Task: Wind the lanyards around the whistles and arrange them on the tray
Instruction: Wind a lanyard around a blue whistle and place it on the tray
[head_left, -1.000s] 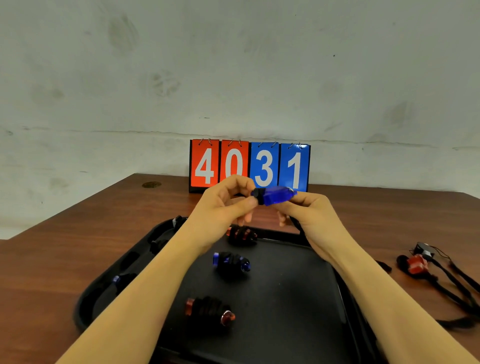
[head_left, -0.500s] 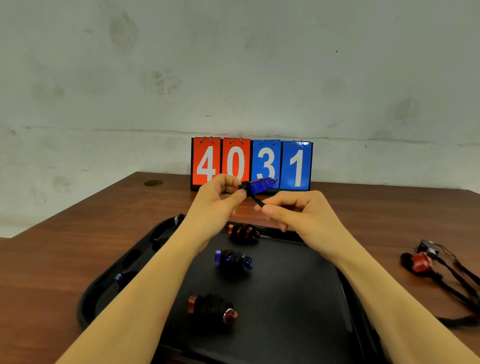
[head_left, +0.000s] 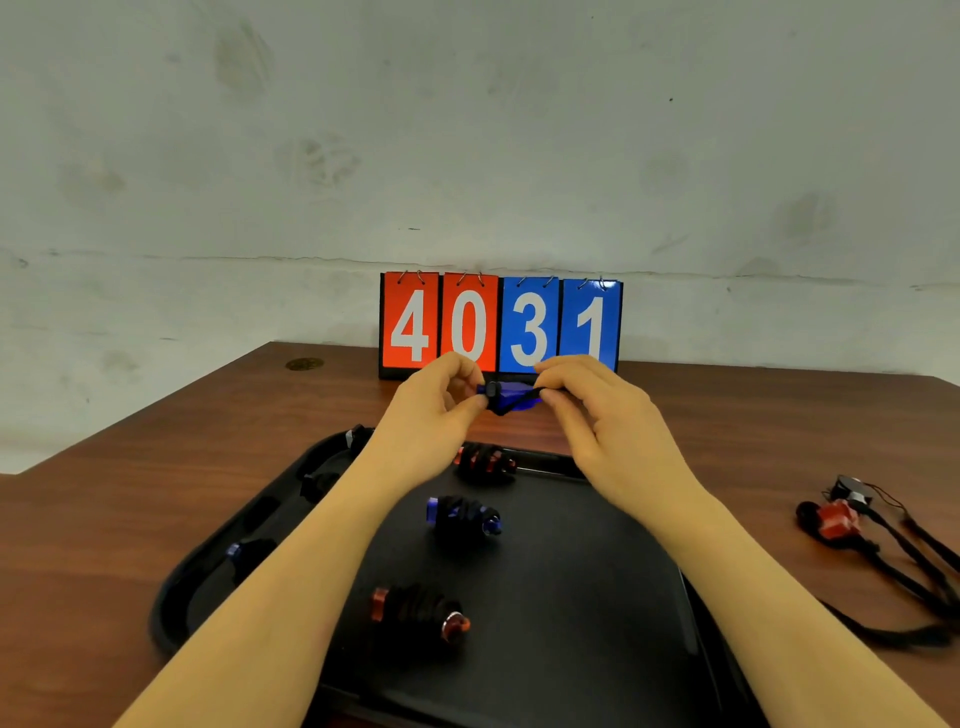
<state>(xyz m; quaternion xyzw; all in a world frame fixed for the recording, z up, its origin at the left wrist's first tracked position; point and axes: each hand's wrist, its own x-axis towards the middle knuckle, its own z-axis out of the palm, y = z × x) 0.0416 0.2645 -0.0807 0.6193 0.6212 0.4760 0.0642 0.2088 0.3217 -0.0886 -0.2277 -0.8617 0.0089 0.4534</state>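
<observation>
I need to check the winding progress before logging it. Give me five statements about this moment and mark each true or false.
1. Both hands hold the blue whistle above the table. True: the left hand pinches its left end, and the right hand pinches the black lanyard across it.
2. The black tray holds no wound whistles. False: several lie on it, among them a wound red whistle and a wound blue whistle.
3. The scoreboard reads 4031. True.
4. The unwound red whistle lies on the tray. False: it lies on the wooden table, right of the tray.
5. The scoreboard's cards are all red. False: two red, two blue.
</observation>
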